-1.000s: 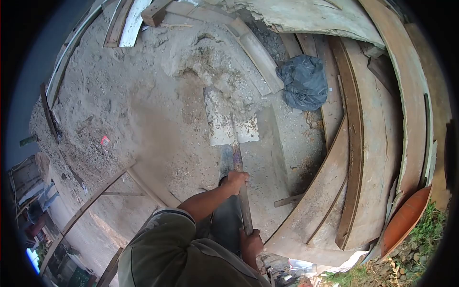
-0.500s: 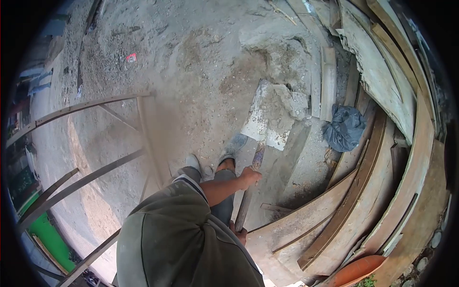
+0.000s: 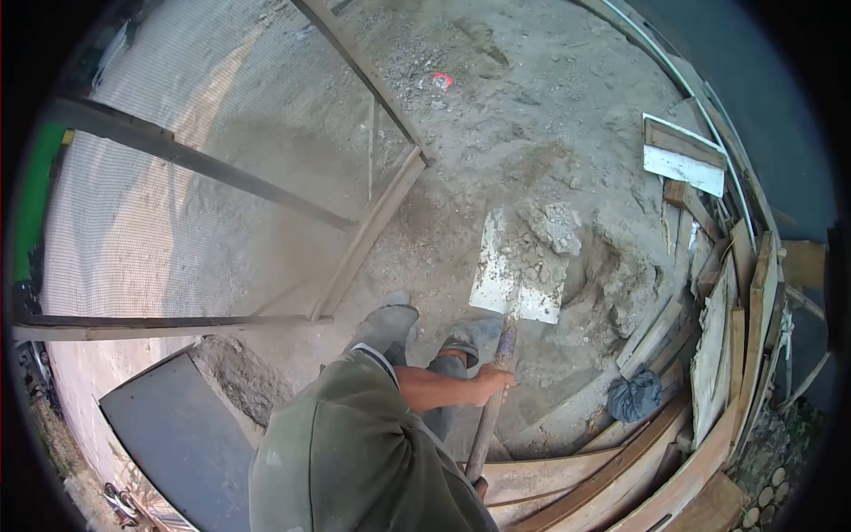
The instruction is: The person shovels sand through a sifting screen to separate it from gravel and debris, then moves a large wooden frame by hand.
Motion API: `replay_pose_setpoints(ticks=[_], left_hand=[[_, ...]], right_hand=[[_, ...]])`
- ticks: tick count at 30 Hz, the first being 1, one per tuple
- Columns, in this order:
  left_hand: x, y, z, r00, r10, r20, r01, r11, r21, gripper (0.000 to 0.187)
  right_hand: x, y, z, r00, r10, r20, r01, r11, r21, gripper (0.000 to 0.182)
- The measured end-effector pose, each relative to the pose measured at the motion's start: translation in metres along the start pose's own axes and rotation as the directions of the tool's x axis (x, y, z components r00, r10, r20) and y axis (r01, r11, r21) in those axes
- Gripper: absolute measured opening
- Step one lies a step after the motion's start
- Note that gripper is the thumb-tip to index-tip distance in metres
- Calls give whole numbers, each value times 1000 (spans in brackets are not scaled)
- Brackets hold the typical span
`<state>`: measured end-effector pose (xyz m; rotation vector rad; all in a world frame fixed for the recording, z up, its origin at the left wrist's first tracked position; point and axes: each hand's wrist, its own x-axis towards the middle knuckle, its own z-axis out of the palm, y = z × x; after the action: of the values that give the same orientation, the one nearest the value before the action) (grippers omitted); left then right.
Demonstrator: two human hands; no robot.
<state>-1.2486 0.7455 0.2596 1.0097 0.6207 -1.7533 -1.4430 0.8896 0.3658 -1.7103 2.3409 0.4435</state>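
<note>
My left hand [image 3: 493, 386] is wrapped round the wooden shaft of a shovel [image 3: 519, 306], midway along it. Farther back, close to my body, my right hand [image 3: 480, 487] grips the same shaft, mostly hidden by my shirt. The shovel's pale, worn blade points away from me and carries loose grey sand with a large lump [image 3: 557, 229]. Beside the blade on the right is a dug-out hollow in the sandy ground [image 3: 612, 275]. My feet stand just left of the shaft.
A wood-framed mesh screen [image 3: 368, 235] stands at the left. Near my left side lies a dark flat panel [image 3: 182, 443]. Several planks [image 3: 567, 474], a black plastic bag [image 3: 635, 396] and a white-edged board [image 3: 683, 155] are at the right. A small red wrapper [image 3: 441, 82] lies ahead.
My view has turned left, bringing more of the mesh screen and the dark panel into sight. The loaded shovel has come away from the dug hollow, both hands still on its shaft.
</note>
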Motion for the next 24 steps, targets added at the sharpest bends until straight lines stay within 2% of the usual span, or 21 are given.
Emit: replay_pose_setpoints(ticks=[1,2,4,6,8,10,12,14,15,18,20,24], left_hand=[[-12,19,-8,997,71,-8,-71,994,-88,9],[-24,48,-14,994,108,-10,-108,988,-108,9],[-67,118,-24,949,316,-5,-304,908,-290,9],[-118,194,-31,869,495,-11,-461,801,-382,7],[-178,266,-35,725,688,21,-616,663,-425,7],[-237,323,-37,603,798,-2,-716,540,-442,7],[-285,342,-28,520,854,-25,-767,454,-454,8],[-310,357,-26,427,904,-39,-814,365,-453,8],[-308,354,-23,448,894,-29,-803,387,-453,8],[-271,328,-24,546,837,-42,-768,479,-425,10],[-221,303,-27,627,777,-62,-731,558,-393,12],[-132,231,-23,813,563,-145,-569,719,-400,10]], right_hand=[[-2,-22,-15,988,-130,-83,125,990,-59,49],[-4,-52,-34,899,-322,-298,291,946,-146,48],[5,-114,-69,695,-608,-384,556,793,-250,47],[3,-181,-117,570,-740,-357,693,667,-275,50],[-10,-250,-168,338,-820,-461,814,501,-293,46],[-26,-300,-209,238,-851,-468,865,405,-296,45],[-39,-316,-230,137,-877,-461,908,298,-296,44],[-45,-323,-239,126,-863,-490,910,297,-289,42],[-46,-322,-238,105,-861,-497,916,278,-288,42],[-31,-297,-217,129,-849,-512,915,301,-269,41],[-8,-273,-191,263,-888,-378,892,373,-254,40],[24,-214,-154,418,-867,-272,830,486,-273,42]])
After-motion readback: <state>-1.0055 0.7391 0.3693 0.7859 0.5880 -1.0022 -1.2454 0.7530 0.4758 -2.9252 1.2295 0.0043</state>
